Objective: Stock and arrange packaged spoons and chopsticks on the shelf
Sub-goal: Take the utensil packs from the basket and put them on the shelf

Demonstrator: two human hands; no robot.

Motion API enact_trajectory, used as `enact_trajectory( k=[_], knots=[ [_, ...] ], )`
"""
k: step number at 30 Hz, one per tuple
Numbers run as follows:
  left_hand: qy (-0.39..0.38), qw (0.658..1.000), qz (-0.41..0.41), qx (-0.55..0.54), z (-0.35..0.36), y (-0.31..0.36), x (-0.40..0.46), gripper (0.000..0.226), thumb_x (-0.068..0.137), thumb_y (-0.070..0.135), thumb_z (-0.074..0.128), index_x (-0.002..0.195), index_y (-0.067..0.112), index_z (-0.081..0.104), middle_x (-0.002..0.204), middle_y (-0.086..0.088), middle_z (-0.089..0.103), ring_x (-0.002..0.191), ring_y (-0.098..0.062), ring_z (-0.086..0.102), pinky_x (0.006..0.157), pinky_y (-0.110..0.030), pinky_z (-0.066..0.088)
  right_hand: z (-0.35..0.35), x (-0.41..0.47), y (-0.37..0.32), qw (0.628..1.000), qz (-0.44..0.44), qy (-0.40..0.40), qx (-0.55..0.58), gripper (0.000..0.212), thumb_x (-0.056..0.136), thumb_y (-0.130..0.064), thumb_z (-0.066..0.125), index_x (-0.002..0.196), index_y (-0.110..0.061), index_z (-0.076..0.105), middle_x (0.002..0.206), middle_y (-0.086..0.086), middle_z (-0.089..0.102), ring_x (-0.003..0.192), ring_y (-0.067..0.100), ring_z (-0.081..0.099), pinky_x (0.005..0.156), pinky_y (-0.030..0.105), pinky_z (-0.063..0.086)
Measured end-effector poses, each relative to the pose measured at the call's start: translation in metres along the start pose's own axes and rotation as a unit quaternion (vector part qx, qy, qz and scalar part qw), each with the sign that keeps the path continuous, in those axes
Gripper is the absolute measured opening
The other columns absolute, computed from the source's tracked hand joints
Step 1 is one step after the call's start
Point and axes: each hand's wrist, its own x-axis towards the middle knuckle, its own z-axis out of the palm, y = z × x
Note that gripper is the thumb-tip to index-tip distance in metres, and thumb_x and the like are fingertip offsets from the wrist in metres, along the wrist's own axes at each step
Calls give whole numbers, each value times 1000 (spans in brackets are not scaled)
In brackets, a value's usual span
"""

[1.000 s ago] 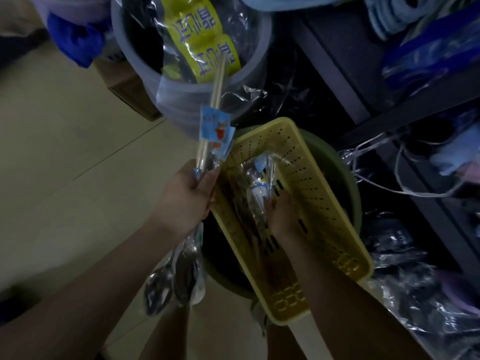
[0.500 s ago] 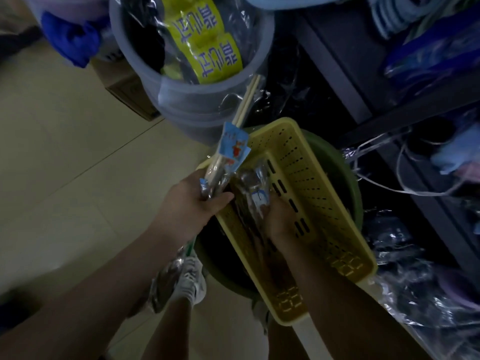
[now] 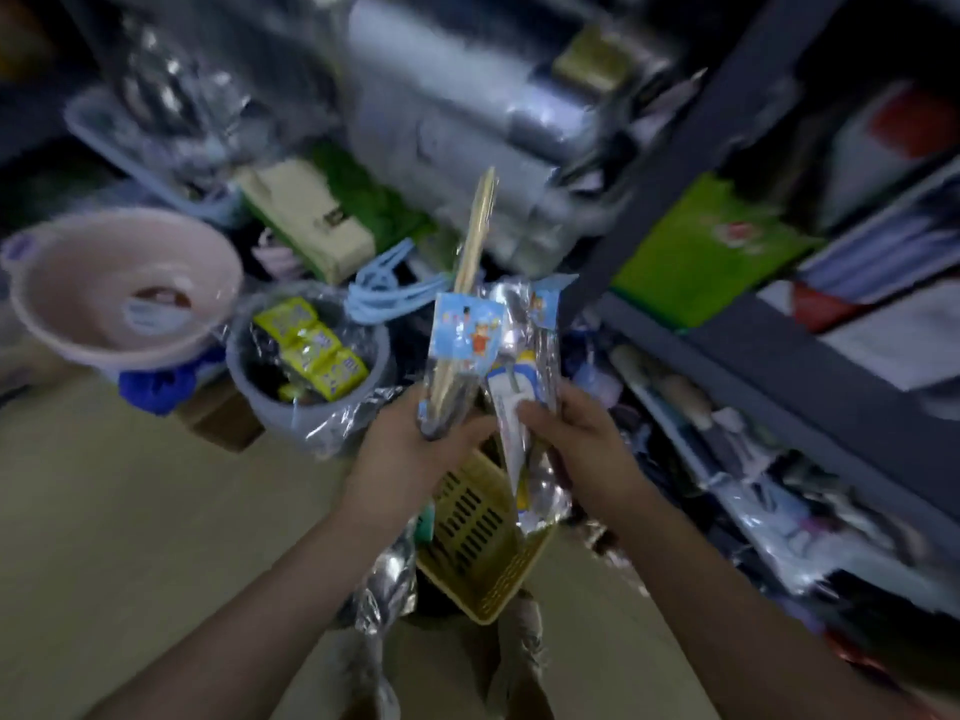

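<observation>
Now the left hand (image 3: pixel 410 454) has its grip curled round a packaged chopstick set (image 3: pixel 457 350), sticks pointing up, while the right hand (image 3: pixel 582 439) pinches a clear spoon packet (image 3: pixel 524 387) just beside it, both raised above the yellow slotted basket (image 3: pixel 478 537). Blurred shelf (image 3: pixel 769 356) to the right, gray bucket (image 3: pixel 311 407) left on the floor.

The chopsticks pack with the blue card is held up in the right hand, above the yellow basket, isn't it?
Not quite: the head view shows the chopsticks pack in the left hand, not the right. It is indeed raised above the yellow basket.
</observation>
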Motion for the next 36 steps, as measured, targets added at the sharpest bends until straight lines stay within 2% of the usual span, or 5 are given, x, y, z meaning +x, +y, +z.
enact_trajectory(
  k=[6, 13, 22, 31, 36],
  knots=[
    [-99, 985, 135, 38, 42, 118, -23, 19, 73, 35, 72, 90, 30, 65, 78, 14, 70, 68, 6, 63, 59, -11, 46, -37, -85, -89, 989, -118, 87, -13, 17, 97, -8, 43, 93, -16, 58, 57, -18, 65, 48, -6, 57, 47, 6, 41],
    [-197, 926, 288, 142, 129, 211, -50, 14, 78, 32, 67, 85, 21, 64, 70, 7, 65, 65, -1, 57, 55, -11, 38, -124, -167, -132, 970, -167, 175, -33, 25, 98, -15, 40, 106, -27, 60, 95, -20, 69, 94, -5, 63, 81, 10, 45],
    [-179, 914, 332, 148, 272, 302, -57, 23, 74, 15, 58, 57, 9, 43, 50, -3, 44, 46, -13, 39, 47, -26, 32, -306, -211, -173, 910, -148, 387, -20, 20, 99, -15, 37, 80, -16, 45, 59, 3, 40, 34, 4, 35, 34, 15, 28],
    [-197, 914, 300, 186, 389, 364, -55, 9, 79, 14, 57, 86, 11, 60, 64, 0, 55, 55, -14, 50, 51, -21, 36, -505, -184, -177, 820, 27, 450, -352, 27, 89, -5, 43, 114, 2, 51, 117, 21, 58, 109, 35, 54, 81, 31, 40],
    [-83, 815, 412, 399, 414, 378, -51, 30, 79, 23, 57, 99, 17, 36, 86, -5, 57, 79, -28, 56, 64, -35, 45, -531, -163, -168, 794, -17, 436, -423, 26, 91, -13, 47, 108, 4, 56, 117, 23, 57, 114, 37, 51, 89, 35, 42]
  ],
)
